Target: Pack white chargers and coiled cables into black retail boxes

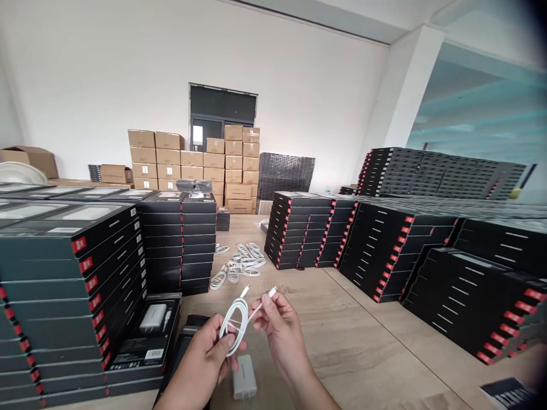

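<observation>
Left fingers pinch the coiled white cable while right fingers grip its connector — best to hold lightly, so the loops lie even.

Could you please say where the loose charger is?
The loose charger lies on the table, low in the head view, left of centre, beside the left hand.

The cable in the left hand is coloured white, as are the charger just beside it and the cable pile beyond both hands. Beneath the right hand, the pale brown tabletop is streaked with wood grain. Black box stacks on either side are marked with red and white.
</observation>
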### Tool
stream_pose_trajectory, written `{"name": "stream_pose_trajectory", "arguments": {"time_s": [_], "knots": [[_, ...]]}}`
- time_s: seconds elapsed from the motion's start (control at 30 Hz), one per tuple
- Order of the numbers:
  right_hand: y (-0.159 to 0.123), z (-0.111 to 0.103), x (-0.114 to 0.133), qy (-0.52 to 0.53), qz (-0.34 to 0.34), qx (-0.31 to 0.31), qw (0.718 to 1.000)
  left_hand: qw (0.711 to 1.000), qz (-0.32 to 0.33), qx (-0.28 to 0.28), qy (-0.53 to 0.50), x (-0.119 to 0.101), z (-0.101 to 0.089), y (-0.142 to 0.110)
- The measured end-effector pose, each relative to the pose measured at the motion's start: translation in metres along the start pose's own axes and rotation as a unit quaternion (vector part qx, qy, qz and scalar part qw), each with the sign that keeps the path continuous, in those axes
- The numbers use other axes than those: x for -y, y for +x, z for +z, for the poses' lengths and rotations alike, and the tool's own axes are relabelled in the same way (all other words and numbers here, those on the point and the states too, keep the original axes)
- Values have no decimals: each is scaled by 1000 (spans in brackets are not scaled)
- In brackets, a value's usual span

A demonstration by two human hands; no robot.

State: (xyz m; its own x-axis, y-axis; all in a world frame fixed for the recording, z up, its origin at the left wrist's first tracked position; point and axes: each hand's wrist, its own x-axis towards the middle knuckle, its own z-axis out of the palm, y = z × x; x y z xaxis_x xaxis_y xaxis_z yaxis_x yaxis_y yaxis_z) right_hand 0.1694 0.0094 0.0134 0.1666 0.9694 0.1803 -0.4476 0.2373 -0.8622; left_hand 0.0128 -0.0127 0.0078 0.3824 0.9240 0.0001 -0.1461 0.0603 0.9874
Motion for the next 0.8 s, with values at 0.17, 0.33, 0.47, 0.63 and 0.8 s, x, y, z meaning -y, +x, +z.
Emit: {"name": "stream_pose_trajectory", "arguments": {"time_s": [0.17, 0.33, 0.47, 0.63, 0.8], "knots": [[1, -2, 0, -16, -11, -5, 1000, 997, -23, 40, -62, 1, -6, -1], [5, -5, 0, -32, 5, 12, 999, 973, -51, 31, -225, -4, -3, -6], [6, -10, 9, -88, -20, 54, 994, 978, -55, 18, -201, -3, 0, -7], [2, -18, 29, -318, -14, 207, 925, 994, -53, -10, -92, 3, -3, -4], [-1, -25, 49, -334, 14, 315, 888, 996, -66, 1, -62, 1, -5, -6]]}}
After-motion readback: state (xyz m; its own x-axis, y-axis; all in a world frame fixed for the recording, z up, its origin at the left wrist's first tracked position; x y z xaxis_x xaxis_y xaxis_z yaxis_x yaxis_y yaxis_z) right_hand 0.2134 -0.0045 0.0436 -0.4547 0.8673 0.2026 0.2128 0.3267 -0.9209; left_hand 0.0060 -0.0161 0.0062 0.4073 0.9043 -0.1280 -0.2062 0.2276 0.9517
